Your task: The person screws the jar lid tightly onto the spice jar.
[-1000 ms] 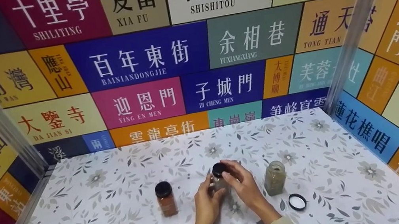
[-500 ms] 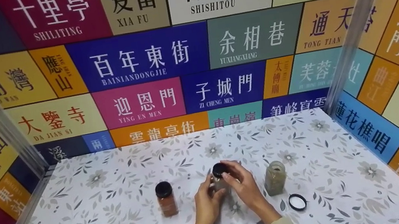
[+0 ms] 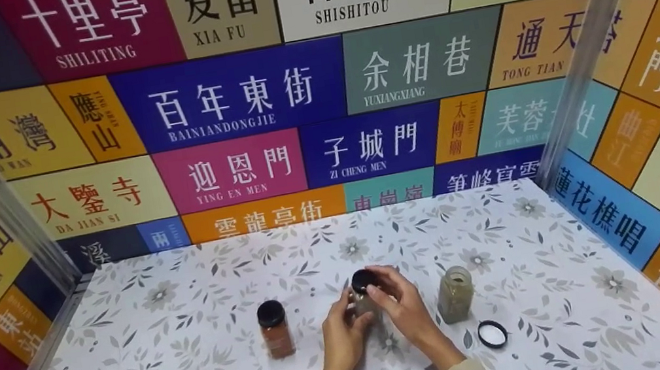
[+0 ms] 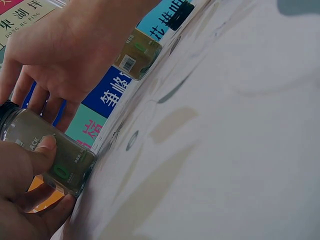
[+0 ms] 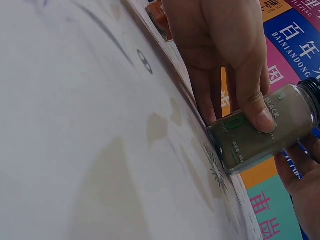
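A glass spice jar (image 3: 363, 303) of grey-brown powder with a black lid (image 3: 364, 280) stands on the table between both hands. My left hand (image 3: 342, 336) grips its body; the left thumb (image 5: 260, 116) presses on the printed label. My right hand (image 3: 411, 312) holds the black lid at the top, its fingers curled about the rim. In the left wrist view the jar (image 4: 55, 150) touches the table with its base. Part of the label, showing "BLACK", is hidden by the thumb.
Left of the hands stands a jar of reddish-brown powder (image 3: 277, 334) with a black lid. To the right is a lidless jar of greenish powder (image 3: 455, 296), and a loose black-rimmed lid (image 3: 493, 334) lies beside it. Sign-covered walls (image 3: 236, 94) enclose the flower-patterned table (image 3: 195, 338).
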{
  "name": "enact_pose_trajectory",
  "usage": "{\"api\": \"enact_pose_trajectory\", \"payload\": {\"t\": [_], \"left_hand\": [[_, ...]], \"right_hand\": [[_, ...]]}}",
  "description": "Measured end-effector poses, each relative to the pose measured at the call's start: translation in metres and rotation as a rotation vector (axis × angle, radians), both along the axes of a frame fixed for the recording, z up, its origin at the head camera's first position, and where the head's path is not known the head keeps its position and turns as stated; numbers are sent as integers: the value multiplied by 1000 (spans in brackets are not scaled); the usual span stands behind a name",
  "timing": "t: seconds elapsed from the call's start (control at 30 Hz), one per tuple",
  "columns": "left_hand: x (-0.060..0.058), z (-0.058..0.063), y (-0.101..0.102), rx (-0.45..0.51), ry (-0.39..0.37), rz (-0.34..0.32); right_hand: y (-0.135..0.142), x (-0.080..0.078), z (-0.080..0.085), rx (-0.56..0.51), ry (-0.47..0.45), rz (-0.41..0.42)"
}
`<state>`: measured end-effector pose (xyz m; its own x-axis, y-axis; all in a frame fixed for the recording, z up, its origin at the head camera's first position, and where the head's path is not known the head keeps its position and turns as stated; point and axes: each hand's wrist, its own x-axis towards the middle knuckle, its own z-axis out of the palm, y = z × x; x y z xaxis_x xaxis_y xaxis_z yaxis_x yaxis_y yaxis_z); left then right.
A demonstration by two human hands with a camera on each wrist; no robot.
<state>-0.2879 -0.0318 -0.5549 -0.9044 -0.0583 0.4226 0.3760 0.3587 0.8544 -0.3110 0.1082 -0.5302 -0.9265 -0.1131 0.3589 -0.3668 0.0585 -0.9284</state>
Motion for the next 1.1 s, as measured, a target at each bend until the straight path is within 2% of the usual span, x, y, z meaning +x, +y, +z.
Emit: {"api": "enact_pose_trajectory", "payload": {"t": [0.67, 1.1], "left_hand": [[1, 3, 1, 23, -19, 3], [1, 4, 0, 15, -17, 9]], "right_hand": [[1, 2, -1, -12, -11, 13], [0, 1, -1, -8, 16, -4]]}}
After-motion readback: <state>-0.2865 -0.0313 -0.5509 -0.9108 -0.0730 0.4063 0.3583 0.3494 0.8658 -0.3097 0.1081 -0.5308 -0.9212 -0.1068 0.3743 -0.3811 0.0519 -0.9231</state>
